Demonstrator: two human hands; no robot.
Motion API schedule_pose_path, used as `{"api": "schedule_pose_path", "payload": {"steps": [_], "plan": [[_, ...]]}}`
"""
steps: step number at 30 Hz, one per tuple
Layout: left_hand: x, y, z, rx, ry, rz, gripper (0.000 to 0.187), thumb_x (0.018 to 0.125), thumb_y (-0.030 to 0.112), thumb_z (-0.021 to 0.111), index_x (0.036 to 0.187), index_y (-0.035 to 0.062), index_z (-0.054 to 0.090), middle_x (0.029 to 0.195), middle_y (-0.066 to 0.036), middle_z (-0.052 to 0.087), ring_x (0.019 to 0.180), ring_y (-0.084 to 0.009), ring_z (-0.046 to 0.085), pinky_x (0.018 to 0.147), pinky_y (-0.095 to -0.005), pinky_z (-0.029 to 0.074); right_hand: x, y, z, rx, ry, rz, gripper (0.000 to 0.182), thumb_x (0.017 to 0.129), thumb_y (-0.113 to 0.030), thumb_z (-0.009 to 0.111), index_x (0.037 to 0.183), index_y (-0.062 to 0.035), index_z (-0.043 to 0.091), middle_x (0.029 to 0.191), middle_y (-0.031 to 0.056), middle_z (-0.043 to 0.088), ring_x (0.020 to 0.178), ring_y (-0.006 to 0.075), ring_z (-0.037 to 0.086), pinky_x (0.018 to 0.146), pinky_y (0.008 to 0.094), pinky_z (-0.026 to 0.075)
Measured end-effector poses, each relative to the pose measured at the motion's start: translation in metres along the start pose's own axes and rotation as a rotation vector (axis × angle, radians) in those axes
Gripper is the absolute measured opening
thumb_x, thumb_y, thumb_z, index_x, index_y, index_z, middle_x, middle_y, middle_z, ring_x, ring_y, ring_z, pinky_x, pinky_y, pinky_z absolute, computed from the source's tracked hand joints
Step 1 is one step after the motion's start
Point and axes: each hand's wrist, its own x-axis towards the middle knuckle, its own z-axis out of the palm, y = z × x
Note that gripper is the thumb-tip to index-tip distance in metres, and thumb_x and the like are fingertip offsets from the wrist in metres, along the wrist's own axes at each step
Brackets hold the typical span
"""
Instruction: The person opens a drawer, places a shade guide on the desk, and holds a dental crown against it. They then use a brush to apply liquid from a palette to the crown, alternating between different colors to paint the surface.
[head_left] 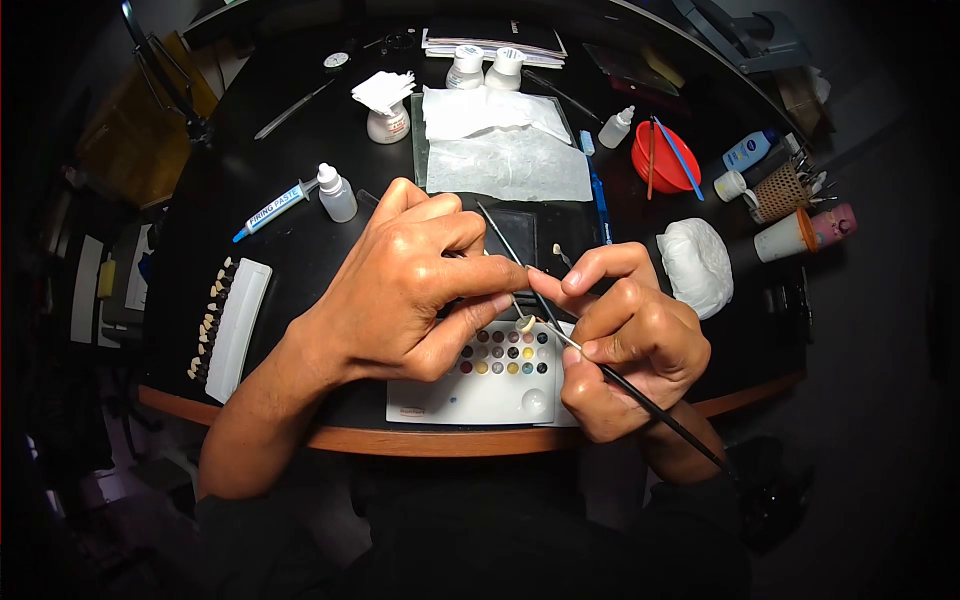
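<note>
My left hand (420, 280) is closed in a pinch above the white palette, holding a thin metal holder mostly hidden by the fingers. At its lower end sits a small tooth-like crown (525, 324). My right hand (635, 340) grips a fine brush (650, 408) with a long black handle, its pale front end pointing left toward the crown. A dark slender stick (502, 236) runs from behind the left fingers down between the hands. The index fingertips of both hands meet. Beneath them, the palette (470, 398) carries rows of small coloured wells, partly covered by my hands.
A tooth shade guide (238, 325) lies left, near a firing paste syringe (275, 210) and a dropper bottle (337, 195). White tissue (510, 170) covers a glass slab at the back. To the right are a red bowl (668, 160) with brushes and a white wad (695, 265).
</note>
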Motion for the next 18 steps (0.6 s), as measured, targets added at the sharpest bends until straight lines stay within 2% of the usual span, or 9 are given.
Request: {"api": "schedule_pose_path", "payload": {"steps": [1,7,18], "plan": [[-0.0001,-0.0001,-0.0001,-0.001,0.0,-0.002,0.015,0.084,0.018,0.075,0.097,0.0153,0.081,0.072,-0.001,0.054,0.072,-0.0197,0.05,0.075,-0.0382,0.033,0.0007,0.0004,0.0019,-0.019,0.034,-0.006,0.024,0.058,0.012,0.067,0.068,-0.0051,0.052,0.067,0.0055,0.058,0.089,0.029,0.068,0.073,0.0368,0.064],[-0.0003,-0.0009,0.0008,-0.014,0.007,-0.006,0.015,0.084,0.018,0.075,0.097,0.0153,0.08,0.072,-0.001,0.054,0.072,-0.02,0.05,0.075,-0.0382,0.033,0.0003,-0.0008,0.0012,-0.03,0.025,-0.007,0.024,0.057,0.011,0.066,0.068,-0.0047,0.051,0.067,0.005,0.058,0.086,0.0297,0.067,0.079,0.0402,0.062],[0.0003,-0.0003,0.0011,-0.007,0.005,0.001,0.015,0.083,0.017,0.076,0.098,0.0151,0.08,0.071,-0.001,0.052,0.072,-0.0197,0.049,0.075,-0.0387,0.033,0.0011,-0.0011,0.0009,-0.045,0.018,-0.021,0.025,0.058,0.011,0.067,0.069,-0.0052,0.053,0.067,0.0049,0.059,0.086,0.0294,0.067,0.077,0.0392,0.061]]}}
